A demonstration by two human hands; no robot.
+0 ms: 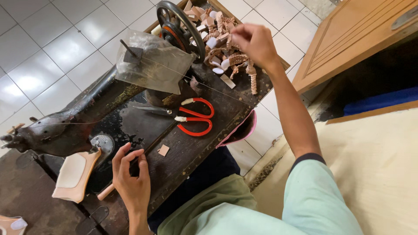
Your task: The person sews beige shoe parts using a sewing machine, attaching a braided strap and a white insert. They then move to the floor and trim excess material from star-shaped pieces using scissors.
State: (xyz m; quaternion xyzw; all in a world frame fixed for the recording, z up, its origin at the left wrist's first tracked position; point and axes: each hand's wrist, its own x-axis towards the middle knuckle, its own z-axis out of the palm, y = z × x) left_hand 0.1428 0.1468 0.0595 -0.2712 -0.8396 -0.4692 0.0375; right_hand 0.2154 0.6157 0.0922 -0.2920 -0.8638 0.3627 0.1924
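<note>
I sit at an old black sewing machine point(61, 130) on a dark, worn wooden table point(196, 152). My left hand point(130, 174) rests on the table near the machine's needle plate, fingers pinched together as if on a fine thread, beside a small tan leather scrap point(163, 150). My right hand point(254, 41) reaches far across and pinches a piece from a heap of tan and white leather strips point(226, 56) in a wooden tray. A thin thread runs across the table between the two hands. A tan sole-shaped piece point(76, 174) lies under the machine's arm.
Red-handled scissors point(191, 115) lie mid-table. A clear plastic bag point(152, 61) drapes over the machine near its black handwheel point(178, 26). A pink-edged item point(241, 128) hangs at the table's right edge. White floor tiles lie behind, a wooden door point(348, 39) at right.
</note>
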